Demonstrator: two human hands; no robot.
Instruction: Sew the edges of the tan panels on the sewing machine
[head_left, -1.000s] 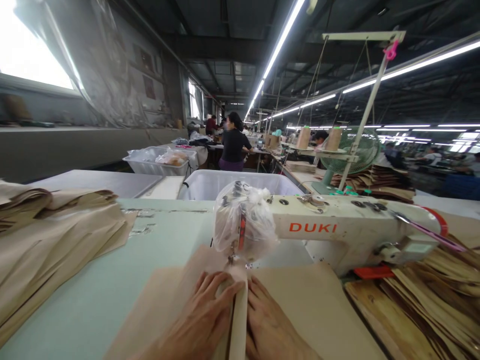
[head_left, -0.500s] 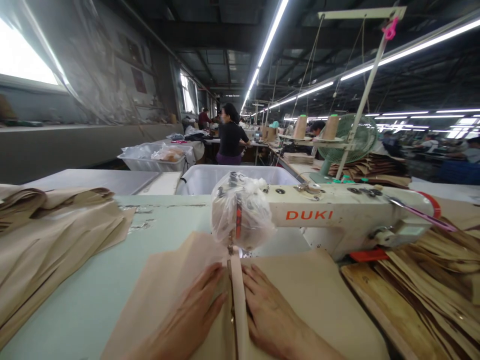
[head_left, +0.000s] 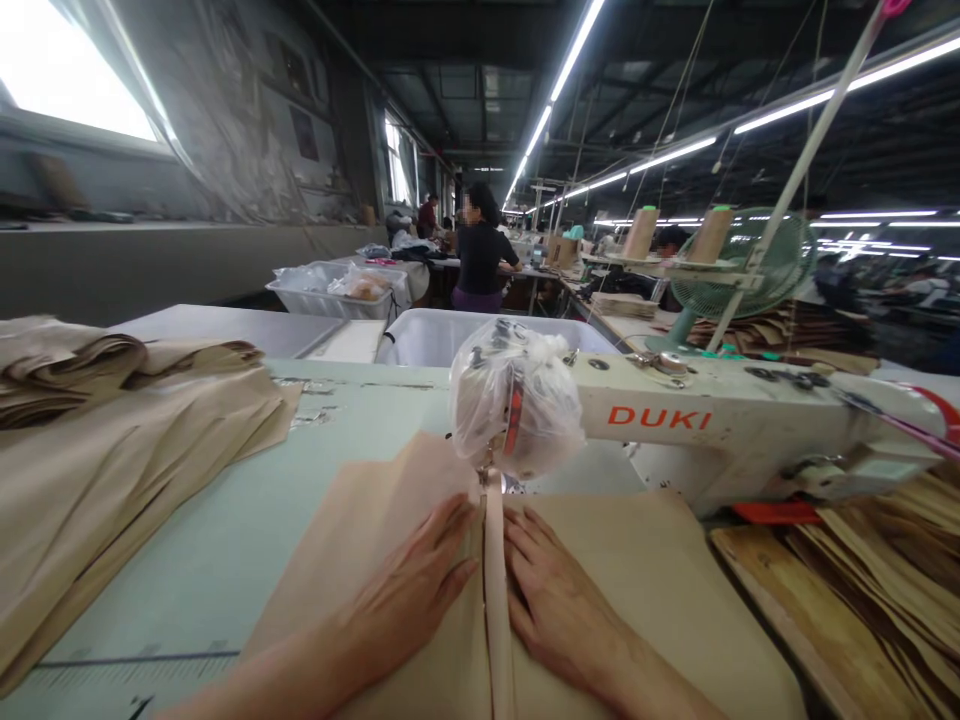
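I can't make out the parts inside the plastic bag (head_left: 551, 425) over the head of the sewing machine (head_left: 750, 412); it clouds them. Both the left hand (head_left: 416, 565) and right hand (head_left: 559, 595) hide their palms against beige material (head_left: 652, 570), which runs out of view below. The pole (head_left: 819, 145) is cut off above; distant workers (head_left: 928, 290) blur.

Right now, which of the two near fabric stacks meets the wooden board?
The right stack, past the right hand: its layers lie along the wooden board. The left stack lies on the green tabletop.
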